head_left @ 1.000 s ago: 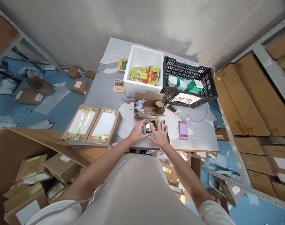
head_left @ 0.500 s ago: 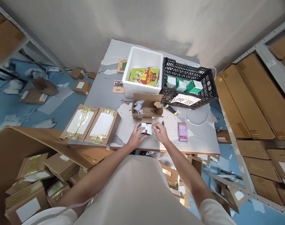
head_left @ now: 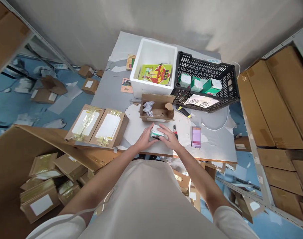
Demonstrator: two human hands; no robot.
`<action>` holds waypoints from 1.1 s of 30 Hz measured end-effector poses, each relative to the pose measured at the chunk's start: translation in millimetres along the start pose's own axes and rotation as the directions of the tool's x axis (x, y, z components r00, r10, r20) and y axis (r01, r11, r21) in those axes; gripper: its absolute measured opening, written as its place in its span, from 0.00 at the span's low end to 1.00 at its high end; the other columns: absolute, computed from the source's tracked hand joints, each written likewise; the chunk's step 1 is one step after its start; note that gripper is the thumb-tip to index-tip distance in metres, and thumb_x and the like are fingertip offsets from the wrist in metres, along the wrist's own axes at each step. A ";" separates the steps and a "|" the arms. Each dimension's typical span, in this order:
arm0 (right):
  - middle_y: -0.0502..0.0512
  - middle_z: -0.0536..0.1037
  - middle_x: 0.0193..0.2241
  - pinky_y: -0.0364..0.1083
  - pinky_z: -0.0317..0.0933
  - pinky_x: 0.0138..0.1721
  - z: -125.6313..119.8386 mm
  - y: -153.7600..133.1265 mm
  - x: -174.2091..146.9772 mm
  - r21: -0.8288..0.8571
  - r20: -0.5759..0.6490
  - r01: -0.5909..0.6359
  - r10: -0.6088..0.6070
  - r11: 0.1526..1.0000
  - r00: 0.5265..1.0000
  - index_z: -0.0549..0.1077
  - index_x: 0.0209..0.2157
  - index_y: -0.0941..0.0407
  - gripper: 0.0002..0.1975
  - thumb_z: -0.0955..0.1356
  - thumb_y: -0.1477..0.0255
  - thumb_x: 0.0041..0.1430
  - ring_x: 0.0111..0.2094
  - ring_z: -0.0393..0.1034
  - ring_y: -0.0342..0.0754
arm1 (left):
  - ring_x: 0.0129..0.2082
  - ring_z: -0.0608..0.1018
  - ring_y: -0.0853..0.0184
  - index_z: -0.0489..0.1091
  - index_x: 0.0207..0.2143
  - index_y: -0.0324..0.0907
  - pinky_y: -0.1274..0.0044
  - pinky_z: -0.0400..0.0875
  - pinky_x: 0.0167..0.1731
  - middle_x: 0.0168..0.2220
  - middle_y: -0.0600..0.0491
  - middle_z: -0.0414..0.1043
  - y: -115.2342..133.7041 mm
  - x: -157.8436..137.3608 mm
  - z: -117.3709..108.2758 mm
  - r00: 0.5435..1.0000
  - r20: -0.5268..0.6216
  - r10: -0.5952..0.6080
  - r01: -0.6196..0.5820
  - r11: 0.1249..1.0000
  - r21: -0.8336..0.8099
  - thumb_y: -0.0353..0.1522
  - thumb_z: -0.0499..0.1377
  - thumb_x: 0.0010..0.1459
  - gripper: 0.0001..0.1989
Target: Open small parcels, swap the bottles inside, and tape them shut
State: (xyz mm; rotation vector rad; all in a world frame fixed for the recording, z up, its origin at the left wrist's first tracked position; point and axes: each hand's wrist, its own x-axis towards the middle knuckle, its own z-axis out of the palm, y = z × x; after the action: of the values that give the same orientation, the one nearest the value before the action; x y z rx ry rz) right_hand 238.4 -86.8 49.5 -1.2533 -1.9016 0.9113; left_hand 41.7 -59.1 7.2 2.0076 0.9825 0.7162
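Note:
Between my two hands is a small white and green box (head_left: pixel 155 131) near the table's front edge. My left hand (head_left: pixel 145 138) grips its left side, with the thumb along the near edge. My right hand (head_left: pixel 169 137) has its fingers over the top and right side of the same box. Just beyond it stands an open cardboard box (head_left: pixel 157 114) with crumpled paper (head_left: pixel 148 108) in its left end. A dark and red object (head_left: pixel 175 131) lies right beside my right hand.
Behind are a white foam box (head_left: pixel 151 87) with booklets and a black crate (head_left: pixel 206 99) with green-white boxes. A yellow-black utility knife (head_left: pixel 183 112) and a phone (head_left: pixel 195 136) lie to the right. Taped cartons (head_left: pixel 108 127) stand left. Shelves with cartons (head_left: pixel 283 106) flank the right.
The small box's upright white flaps no longer show; its top now looks flat. My right hand has moved left onto it. The view has shifted slightly.

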 end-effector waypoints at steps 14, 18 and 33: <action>0.62 0.50 0.64 0.60 0.57 0.54 -4.4 8.2 5.2 -0.442 0.156 -0.017 0.096 0.897 0.983 0.66 0.55 0.53 0.21 0.63 0.67 0.60 0.61 0.51 0.60 | 0.54 0.69 0.57 0.50 0.61 0.43 0.62 0.66 0.52 0.56 0.40 0.61 -5.4 16.1 -12.2 1.000 0.016 -0.027 0.027 1.000 -0.004 0.40 0.60 0.55 0.34; 0.64 0.45 0.65 0.64 0.56 0.53 0.1 8.9 -1.2 -0.520 0.207 0.064 0.053 0.852 0.977 0.64 0.56 0.51 0.29 0.67 0.57 0.54 0.63 0.43 0.65 | 0.53 0.70 0.57 0.50 0.60 0.45 0.63 0.70 0.48 0.56 0.41 0.61 -5.4 13.6 -14.5 0.998 0.057 -0.022 0.024 0.999 -0.033 0.39 0.60 0.54 0.35; 0.66 0.61 0.53 0.57 0.61 0.50 18.8 35.1 1.9 -0.426 0.048 0.170 -0.165 0.889 0.985 0.71 0.47 0.54 0.20 0.71 0.71 0.51 0.54 0.59 0.58 | 0.63 0.57 0.52 0.61 0.56 0.42 0.55 0.48 0.60 0.60 0.42 0.58 -6.4 35.0 -73.3 0.993 0.001 0.119 -0.097 0.804 0.587 0.31 0.52 0.55 0.24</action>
State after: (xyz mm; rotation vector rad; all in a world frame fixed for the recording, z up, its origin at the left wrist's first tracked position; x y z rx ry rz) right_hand 238.6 -78.2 10.5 -1.2988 -2.2595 0.4168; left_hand 3.7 1.2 46.8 2.6133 1.2264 0.5448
